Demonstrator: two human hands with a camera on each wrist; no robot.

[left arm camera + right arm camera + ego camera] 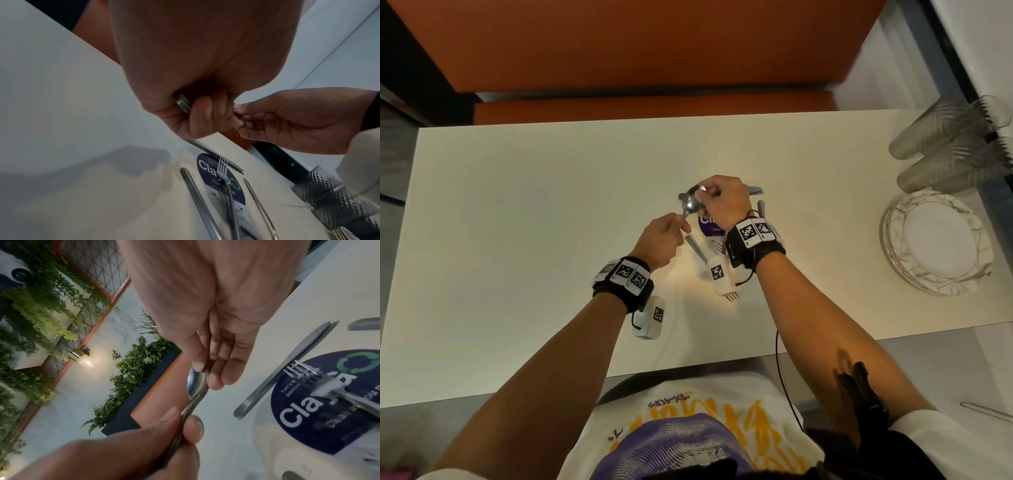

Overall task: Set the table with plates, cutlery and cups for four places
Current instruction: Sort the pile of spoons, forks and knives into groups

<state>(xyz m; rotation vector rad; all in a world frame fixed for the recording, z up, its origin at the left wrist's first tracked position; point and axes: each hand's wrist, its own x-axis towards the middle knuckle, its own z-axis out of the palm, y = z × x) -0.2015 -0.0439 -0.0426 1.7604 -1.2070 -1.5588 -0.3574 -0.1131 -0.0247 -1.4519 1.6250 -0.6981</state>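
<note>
Both hands hold one metal spoon just above the white table. My left hand pinches its handle between thumb and fingers, and the handle's end shows in the palm. My right hand pinches the bowl with thumb and fingertips. Below lies loose cutlery: a fork and two knives over a round purple sticker. A stack of white plates and clear ribbed cups lying on their sides are at the table's right end.
An orange bench runs along the table's far side. More cutlery handles lie near my wrists. One piece of cutlery lies on the grey surface at the lower right. The table's left half is bare.
</note>
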